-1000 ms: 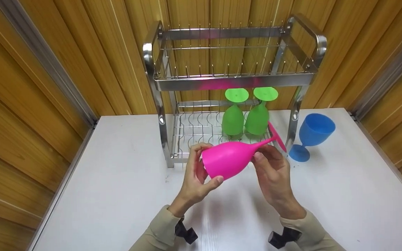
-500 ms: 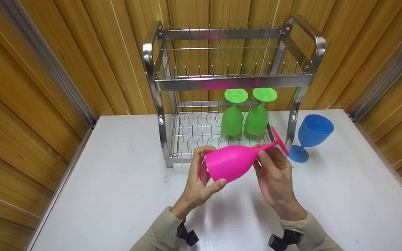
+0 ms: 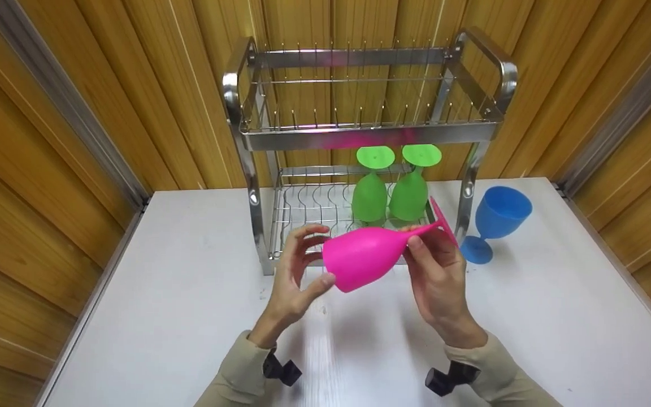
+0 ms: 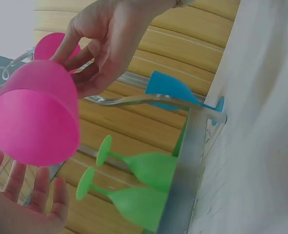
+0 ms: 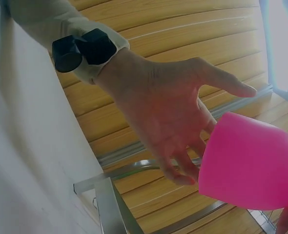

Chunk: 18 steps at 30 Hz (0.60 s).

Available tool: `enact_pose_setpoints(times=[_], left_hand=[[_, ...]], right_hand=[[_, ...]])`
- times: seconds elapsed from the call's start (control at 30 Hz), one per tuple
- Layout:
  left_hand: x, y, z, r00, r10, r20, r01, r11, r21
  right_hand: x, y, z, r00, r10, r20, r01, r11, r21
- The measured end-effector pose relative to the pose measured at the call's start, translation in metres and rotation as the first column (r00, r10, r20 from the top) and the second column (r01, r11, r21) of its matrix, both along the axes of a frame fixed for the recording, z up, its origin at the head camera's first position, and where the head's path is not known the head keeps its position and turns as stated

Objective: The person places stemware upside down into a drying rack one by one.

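Note:
A bright pink plastic goblet (image 3: 362, 257) is held in the air, tilted on its side with its mouth toward the left. My right hand (image 3: 437, 280) pinches its stem between thumb and fingers, close to the bowl. Beside the rim, my left hand (image 3: 297, 277) is spread, its thumb tip right at the lower edge. In the left wrist view, the left hand's fingers (image 4: 40, 192) stand apart below the goblet's mouth. From the right wrist view, the left palm (image 5: 163, 107) faces the goblet with fingers extended.
A two-tier metal dish rack (image 3: 370, 135) stands behind the hands. Two green goblets (image 3: 369, 198) rest upside down on its lower tier. A blue goblet (image 3: 502, 212) stands upright right of the rack on the white table (image 3: 190, 271). Wooden panels enclose the back and sides.
My left hand has loosened from the goblet's bowl and moved left, its fingers spreading. The right hand still holds the stem, and the goblet has shifted slightly left.

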<state>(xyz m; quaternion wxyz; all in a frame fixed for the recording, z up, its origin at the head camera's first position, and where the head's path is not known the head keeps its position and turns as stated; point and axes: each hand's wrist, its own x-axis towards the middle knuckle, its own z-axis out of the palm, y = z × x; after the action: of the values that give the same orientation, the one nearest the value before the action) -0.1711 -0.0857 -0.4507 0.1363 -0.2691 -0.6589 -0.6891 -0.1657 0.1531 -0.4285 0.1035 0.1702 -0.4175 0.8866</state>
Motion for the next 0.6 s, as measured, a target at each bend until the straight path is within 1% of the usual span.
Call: enact_pose_setpoints(times=[0.07,0.1,0.13,0.2,0.3,0.43,0.5,0.57,0.6], left_hand=[[-0.004,-0.008,0.003,0.996,0.073,-0.041,-0.074,0.997,-0.021],[-0.006,-0.012,0.004,0.991,0.118,-0.062,-0.120,0.992,-0.040],[-0.008,-0.015,0.004,0.981,0.174,-0.088,-0.180,0.982,-0.063],[-0.012,-0.021,0.005,0.952,0.275,-0.138,-0.290,0.951,-0.108],[-0.017,-0.027,0.005,0.907,0.382,-0.180,-0.411,0.896,-0.169],[-0.026,-0.039,0.003,0.850,0.469,-0.242,-0.518,0.827,-0.218],[-0.031,-0.046,0.002,0.820,0.503,-0.272,-0.563,0.795,-0.227],[-0.035,-0.054,0.000,0.796,0.533,-0.286,-0.597,0.770,-0.225],[-0.038,-0.058,0.000,0.787,0.546,-0.286,-0.609,0.763,-0.219]], right_hand=[[-0.005,-0.002,0.002,0.999,-0.031,-0.022,0.032,0.998,0.047],[-0.008,-0.002,0.003,0.998,-0.046,-0.033,0.048,0.996,0.069],[-0.012,-0.004,0.004,0.997,-0.051,-0.055,0.055,0.995,0.082],[-0.019,-0.007,0.006,0.993,-0.068,-0.094,0.079,0.991,0.113],[-0.029,-0.011,0.008,0.984,-0.107,-0.141,0.132,0.975,0.181],[-0.043,-0.018,0.011,0.970,-0.166,-0.177,0.213,0.933,0.290],[-0.051,-0.021,0.012,0.963,-0.188,-0.191,0.244,0.911,0.333],[-0.059,-0.025,0.014,0.958,-0.201,-0.206,0.266,0.890,0.370],[-0.063,-0.026,0.015,0.955,-0.207,-0.215,0.277,0.880,0.386]])
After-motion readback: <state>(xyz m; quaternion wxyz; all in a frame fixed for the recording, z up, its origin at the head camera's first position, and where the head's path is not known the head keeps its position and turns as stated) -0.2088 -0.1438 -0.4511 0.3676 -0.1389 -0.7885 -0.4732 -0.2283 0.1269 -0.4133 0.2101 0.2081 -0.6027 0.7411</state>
